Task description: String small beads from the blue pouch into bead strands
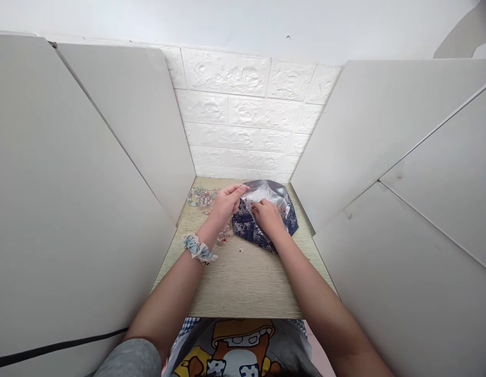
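A dark blue patterned pouch [248,228] with a shiny silver lining [266,191] lies open at the back of a wooden table [243,283]. My left hand [224,204] pinches the pouch's upper left edge, fingers closed on it. My right hand [268,217] rests curled on the middle of the pouch, fingers pressed into the opening; what they hold, if anything, is hidden. A blue-and-white scrunchie [199,248] sits on my left wrist.
A heap of small pale beads [201,198] lies at the table's back left, and more beads [226,235] lie by my left wrist. One tiny bead [240,250] lies loose. White panels [109,173] wall in both sides; a white brick-pattern wall [243,125] closes the back.
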`<state>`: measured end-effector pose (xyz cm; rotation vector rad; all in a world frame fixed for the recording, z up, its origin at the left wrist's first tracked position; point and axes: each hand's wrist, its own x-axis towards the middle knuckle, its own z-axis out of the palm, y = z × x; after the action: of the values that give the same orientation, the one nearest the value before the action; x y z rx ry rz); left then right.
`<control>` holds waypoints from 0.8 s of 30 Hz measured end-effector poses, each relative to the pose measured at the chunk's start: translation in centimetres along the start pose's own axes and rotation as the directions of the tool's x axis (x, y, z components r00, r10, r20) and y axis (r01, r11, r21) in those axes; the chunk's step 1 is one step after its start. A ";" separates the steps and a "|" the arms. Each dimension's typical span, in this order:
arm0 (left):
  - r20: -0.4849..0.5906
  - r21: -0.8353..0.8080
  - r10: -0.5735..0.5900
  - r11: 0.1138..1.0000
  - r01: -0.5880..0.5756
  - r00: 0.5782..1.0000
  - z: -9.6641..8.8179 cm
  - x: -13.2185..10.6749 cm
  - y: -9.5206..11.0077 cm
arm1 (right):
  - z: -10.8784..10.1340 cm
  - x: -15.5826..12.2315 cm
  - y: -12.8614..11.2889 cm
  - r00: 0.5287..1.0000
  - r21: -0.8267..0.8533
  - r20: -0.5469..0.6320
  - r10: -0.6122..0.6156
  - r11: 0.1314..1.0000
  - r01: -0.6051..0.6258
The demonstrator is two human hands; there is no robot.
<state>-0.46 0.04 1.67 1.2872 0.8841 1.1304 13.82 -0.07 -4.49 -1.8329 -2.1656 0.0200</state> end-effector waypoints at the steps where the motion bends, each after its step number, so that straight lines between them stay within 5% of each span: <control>1: 0.003 0.000 -0.001 1.000 0.001 1.000 0.0 0.0 -0.1 | 0.1 0.0 -0.1 1.000 -0.005 -0.002 0.003 1.000 -0.003; 8: 0.052 0.088 -0.070 0.994 0.066 0.996 0.3 0.1 -0.2 | 0.4 0.1 -0.1 0.999 0.005 -0.035 -0.033 0.999 0.034; 12: 0.043 0.262 -0.074 0.963 0.061 0.996 0.6 0.1 -0.2 | 0.0 0.2 -0.1 0.991 0.328 -0.121 0.057 0.945 -0.014; 14: 0.047 0.328 -0.033 0.945 0.016 0.998 0.6 0.2 -0.5 | -0.4 0.2 -0.2 0.980 0.633 -0.111 0.167 0.772 -0.060; 16: 0.065 0.360 0.002 0.933 -0.025 0.998 0.5 0.3 -0.8 | -1.0 0.0 -0.3 0.972 0.887 -0.020 0.235 0.453 -0.091; 19: 0.106 0.372 0.011 0.927 -0.050 0.994 0.5 0.4 -1.2 | -1.6 -0.4 -0.7 0.970 0.993 0.117 0.211 0.006 -0.121; 21: 0.128 0.379 0.010 0.924 -0.058 0.992 0.5 0.4 -1.3 | -1.9 -0.6 -0.8 0.971 0.981 0.157 0.179 -0.139 -0.134; 24: 0.138 0.398 0.020 0.914 -0.074 0.990 0.5 0.3 -1.2 | -2.0 -0.7 -0.8 0.974 0.962 0.177 0.142 -0.235 -0.141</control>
<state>0.25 0.30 0.54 1.7083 1.0257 0.9137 13.61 -1.25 -2.56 -0.8461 -0.9036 1.4152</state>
